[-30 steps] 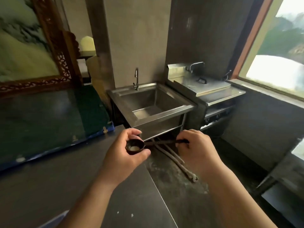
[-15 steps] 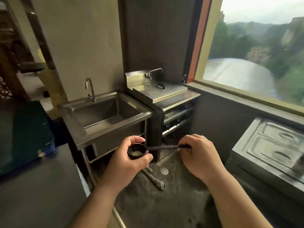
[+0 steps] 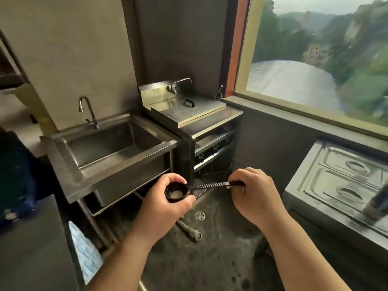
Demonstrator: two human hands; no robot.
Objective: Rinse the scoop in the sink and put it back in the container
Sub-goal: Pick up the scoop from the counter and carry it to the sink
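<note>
A small black scoop (image 3: 210, 186) with a ribbed handle is held level between both hands, above the floor in front of the sink. My left hand (image 3: 165, 203) cups its round bowl, which holds a little pale residue. My right hand (image 3: 255, 195) pinches the handle's far end. The steel sink (image 3: 63, 156), with a curved tap (image 3: 88, 111) at its back, stands up and to the left of the scoop. No container shows in the head view.
A steel cooker unit with a lidded top (image 3: 189, 111) stands right of the sink. A steel counter with embossed lids (image 3: 344, 181) is at the right under a wide window. A floor drain (image 3: 200, 216) and a hose (image 3: 189, 229) lie below my hands. A dark counter (image 3: 31, 248) is at the lower left.
The view has swung to the right and nearer to the sink, so the sink now sits at the left. Both hands keep the same hold on the scoop.
</note>
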